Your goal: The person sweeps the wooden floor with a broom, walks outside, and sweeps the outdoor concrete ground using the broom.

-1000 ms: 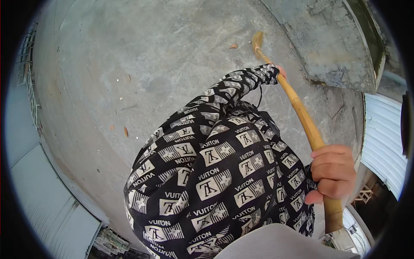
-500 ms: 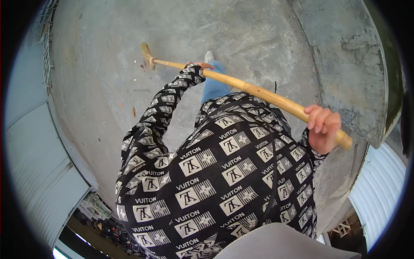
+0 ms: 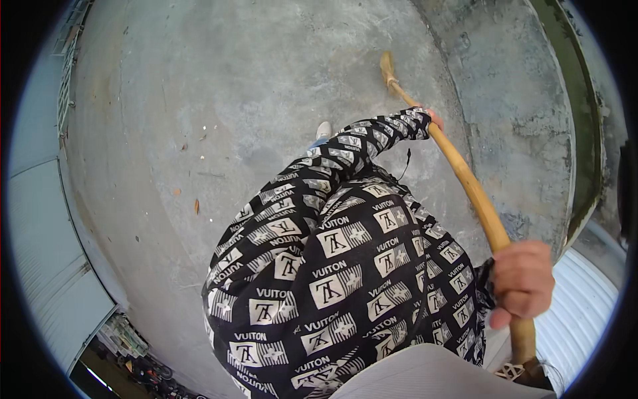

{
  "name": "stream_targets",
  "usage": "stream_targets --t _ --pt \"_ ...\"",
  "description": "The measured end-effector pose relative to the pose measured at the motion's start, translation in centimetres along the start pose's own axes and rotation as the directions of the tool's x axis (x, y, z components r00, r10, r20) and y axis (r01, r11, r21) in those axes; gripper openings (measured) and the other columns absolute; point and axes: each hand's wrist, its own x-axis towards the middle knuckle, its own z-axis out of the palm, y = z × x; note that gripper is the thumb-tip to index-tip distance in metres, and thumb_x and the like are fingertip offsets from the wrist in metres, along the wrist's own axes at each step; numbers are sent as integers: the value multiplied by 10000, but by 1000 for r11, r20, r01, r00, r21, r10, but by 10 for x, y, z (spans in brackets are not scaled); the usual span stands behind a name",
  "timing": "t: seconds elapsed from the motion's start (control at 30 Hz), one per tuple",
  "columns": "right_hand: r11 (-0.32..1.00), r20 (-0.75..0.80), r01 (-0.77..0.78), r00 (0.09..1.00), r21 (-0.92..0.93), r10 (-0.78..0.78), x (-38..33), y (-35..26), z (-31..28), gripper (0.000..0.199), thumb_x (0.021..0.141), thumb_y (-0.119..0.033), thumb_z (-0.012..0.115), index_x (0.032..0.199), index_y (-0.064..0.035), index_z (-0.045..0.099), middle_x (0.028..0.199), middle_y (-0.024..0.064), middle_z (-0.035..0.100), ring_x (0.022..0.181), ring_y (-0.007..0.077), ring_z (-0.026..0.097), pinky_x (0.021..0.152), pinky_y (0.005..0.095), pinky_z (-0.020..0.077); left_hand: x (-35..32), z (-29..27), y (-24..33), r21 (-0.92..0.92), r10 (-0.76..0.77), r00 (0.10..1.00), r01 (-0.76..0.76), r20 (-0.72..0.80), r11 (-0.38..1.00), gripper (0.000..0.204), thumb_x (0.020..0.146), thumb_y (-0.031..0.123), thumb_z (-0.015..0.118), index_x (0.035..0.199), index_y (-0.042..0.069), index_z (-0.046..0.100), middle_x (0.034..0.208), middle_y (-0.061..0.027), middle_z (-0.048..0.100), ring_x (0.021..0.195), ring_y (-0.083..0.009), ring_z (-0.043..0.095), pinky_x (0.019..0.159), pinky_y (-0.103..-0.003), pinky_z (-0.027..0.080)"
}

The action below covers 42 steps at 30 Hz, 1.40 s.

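Observation:
Both of my hands grip a long-handled broom with a bamboo pole (image 3: 475, 193). My right hand (image 3: 523, 279) is wrapped round the thick upper part of the pole, close to my body on the right. Farther down, my left hand (image 3: 435, 120) is closed on the pole, its fingers partly hidden by the patterned sleeve (image 3: 389, 136). The straw-coloured broom head (image 3: 387, 66) is at the far end, over the concrete floor just left of a dark crack line.
Grey concrete floor (image 3: 146, 126) spreads ahead, with a dry leaf (image 3: 197, 207) and small bits on the left. A raised concrete slab (image 3: 518, 100) runs along the right, beside a greenish channel (image 3: 585, 133). My shoe (image 3: 324, 130) shows ahead. Corrugated sheeting (image 3: 46, 233) stands at left.
The broom head has swung from the left across to the right, and my left arm now reaches across my body. My right hand has moved nearer and lower, and the pole is steeper.

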Motion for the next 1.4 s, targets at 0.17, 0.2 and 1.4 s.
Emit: stream_targets --t 0.17,0.2,1.4 --pt "973 -54 148 989 174 -141 19 -1 20 358 715 -285 754 646 -86 465 526 20 499 426 147 486 579 311 522 -27 4 5 -62 20 995 -14 93 998 158 761 237 624 906 174 629 822 -31 645 822 -213 620 745 -353 457" --pt "977 -51 145 989 155 -139 15 -10 23 358 715 -285 754 646 -86 465 526 20 499 426 147 486 579 311 522 -43 2 13 -113 -54 992 67 113 991 244 662 155 622 902 196 619 826 6 649 888 -225 605 830 -450 382" --pt "908 -233 343 928 240 -289 42 8 -2 191 802 -98 509 635 -58 426 543 37 534 446 175 524 589 307 495 -66 -40 20 13 -222 955 224 198 974 251 750 346 605 978 250 563 802 18 622 846 -184 593 822 -358 339"
